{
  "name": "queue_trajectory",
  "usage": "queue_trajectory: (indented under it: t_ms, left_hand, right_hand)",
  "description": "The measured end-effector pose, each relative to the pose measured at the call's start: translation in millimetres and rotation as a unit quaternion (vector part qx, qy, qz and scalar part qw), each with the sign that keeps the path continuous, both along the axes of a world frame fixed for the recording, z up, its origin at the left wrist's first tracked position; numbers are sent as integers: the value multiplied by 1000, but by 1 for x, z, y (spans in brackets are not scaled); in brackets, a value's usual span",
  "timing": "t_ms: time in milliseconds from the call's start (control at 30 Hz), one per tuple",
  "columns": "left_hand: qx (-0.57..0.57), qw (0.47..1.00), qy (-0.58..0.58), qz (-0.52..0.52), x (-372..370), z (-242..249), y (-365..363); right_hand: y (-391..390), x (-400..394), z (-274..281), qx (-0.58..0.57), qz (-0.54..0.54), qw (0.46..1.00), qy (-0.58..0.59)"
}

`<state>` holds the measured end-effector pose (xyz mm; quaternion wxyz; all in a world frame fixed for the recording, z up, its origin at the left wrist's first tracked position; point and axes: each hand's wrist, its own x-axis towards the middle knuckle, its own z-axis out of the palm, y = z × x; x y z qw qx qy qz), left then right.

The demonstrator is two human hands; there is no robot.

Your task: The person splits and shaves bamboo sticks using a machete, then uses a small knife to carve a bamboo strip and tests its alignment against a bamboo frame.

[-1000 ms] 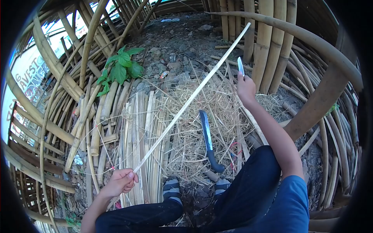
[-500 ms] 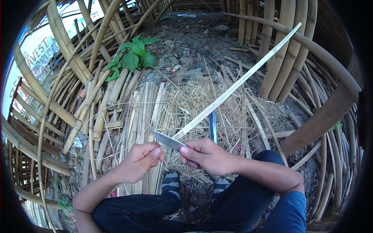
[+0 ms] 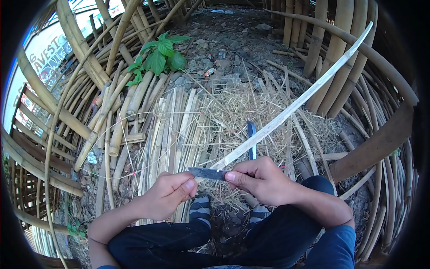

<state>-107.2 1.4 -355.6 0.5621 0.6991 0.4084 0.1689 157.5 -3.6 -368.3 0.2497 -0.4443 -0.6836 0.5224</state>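
Observation:
A long pale bamboo strip [image 3: 286,117] slants from low centre to the upper right. My left hand [image 3: 171,195] pinches its near end between thumb and fingers. In my right hand [image 3: 265,183] is a knife [image 3: 206,173], its handle hidden by the fingers. The blade points left across the strip, close to the left fingertips. Behind the strip, a dark, flat blade-like object [image 3: 251,130] stands out against the bamboo shavings [image 3: 233,116]; the strip crosses in front of it.
Split bamboo slats [image 3: 172,121] lie in a row left of the shavings. Cut bamboo poles [image 3: 117,134] pile up further left, near a green plant [image 3: 159,56]. A bent bamboo pole [image 3: 380,60] and upright poles stand at right. Stony ground [image 3: 210,40] lies beyond.
The knife blade has turned from a slant to nearly level. Both hands and the strip appear shifted right and slightly down, partly because the whole view has moved.

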Motion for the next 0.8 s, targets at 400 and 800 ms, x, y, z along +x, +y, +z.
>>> queue_trajectory:
  t_ms: [400,800]
  left_hand:
    - [0,1000,-5,20,-5,-4,1]
    - [13,1000,-3,25,-5,-7,1]
  right_hand:
    - [2,12,-2,27,-116,991,63]
    - [13,28,5,13,-127,991,48]
